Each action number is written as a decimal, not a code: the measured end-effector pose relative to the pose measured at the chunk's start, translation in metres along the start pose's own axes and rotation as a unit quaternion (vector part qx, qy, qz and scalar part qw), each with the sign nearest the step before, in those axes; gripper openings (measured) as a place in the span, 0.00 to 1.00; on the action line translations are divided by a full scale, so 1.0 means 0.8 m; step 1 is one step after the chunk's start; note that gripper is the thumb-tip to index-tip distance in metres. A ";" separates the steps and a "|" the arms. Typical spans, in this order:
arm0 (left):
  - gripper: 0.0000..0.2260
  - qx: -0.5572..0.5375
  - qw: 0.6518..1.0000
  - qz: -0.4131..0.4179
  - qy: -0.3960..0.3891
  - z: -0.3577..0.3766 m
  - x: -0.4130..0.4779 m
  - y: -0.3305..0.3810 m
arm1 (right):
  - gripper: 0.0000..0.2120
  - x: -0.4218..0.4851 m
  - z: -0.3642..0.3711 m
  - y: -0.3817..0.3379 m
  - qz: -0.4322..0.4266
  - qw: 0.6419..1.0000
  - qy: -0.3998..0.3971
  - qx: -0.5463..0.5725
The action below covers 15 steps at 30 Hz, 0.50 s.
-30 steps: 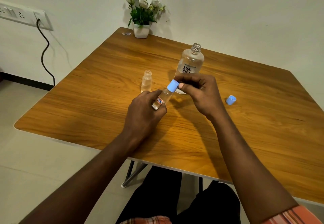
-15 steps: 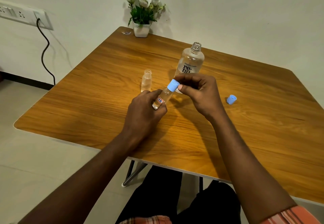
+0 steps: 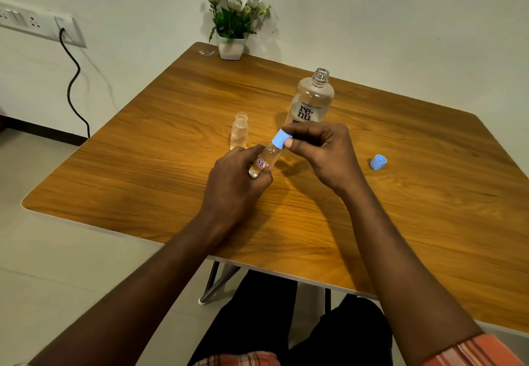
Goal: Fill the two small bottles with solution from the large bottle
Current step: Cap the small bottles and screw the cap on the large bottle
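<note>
My left hand (image 3: 236, 178) grips a small clear bottle (image 3: 264, 159) with a white label, tilted toward the right above the table. A blue cap (image 3: 281, 139) sits on its neck, pinched between the thumb and fingers of my right hand (image 3: 320, 151). The second small bottle (image 3: 239, 134) stands upright and uncapped just left of my hands. Behind my right hand stands the large clear bottle (image 3: 313, 99), its neck uncapped and its base hidden by my fingers. Another blue cap (image 3: 378, 162) lies on the table to the right.
The wooden table (image 3: 143, 165) has a white pot of flowers (image 3: 233, 16) at its far corner. A wall socket with a black cable (image 3: 71, 79) is at the left. My knees show below the table's near edge.
Both hands stay in nearly the same place. My right fingers have shifted slightly around the blue cap on the small bottle.
</note>
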State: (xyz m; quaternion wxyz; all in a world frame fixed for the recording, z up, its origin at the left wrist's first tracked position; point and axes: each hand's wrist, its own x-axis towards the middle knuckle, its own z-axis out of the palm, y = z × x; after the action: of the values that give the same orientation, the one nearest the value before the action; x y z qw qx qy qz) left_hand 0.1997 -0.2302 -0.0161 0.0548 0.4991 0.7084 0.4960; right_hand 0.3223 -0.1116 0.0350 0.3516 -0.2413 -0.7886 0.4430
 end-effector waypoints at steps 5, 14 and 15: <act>0.17 0.002 1.000 0.001 -0.002 0.000 0.000 -0.001 | 0.08 -0.001 0.002 -0.001 -0.004 1.000 0.016 -0.010; 0.15 0.003 1.000 0.000 0.001 0.001 0.001 -0.001 | 0.09 0.001 0.002 -0.002 -0.006 1.000 0.005 -0.016; 0.15 0.003 1.000 0.002 0.002 0.001 0.001 -0.001 | 0.08 0.001 0.003 -0.002 -0.008 1.000 0.010 -0.021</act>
State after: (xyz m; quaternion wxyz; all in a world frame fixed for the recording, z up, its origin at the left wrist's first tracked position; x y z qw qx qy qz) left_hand 0.1990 -0.2291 -0.0164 0.0513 0.4997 0.7091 0.4949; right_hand 0.3202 -0.1130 0.0360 0.3578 -0.2465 -0.7963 0.4209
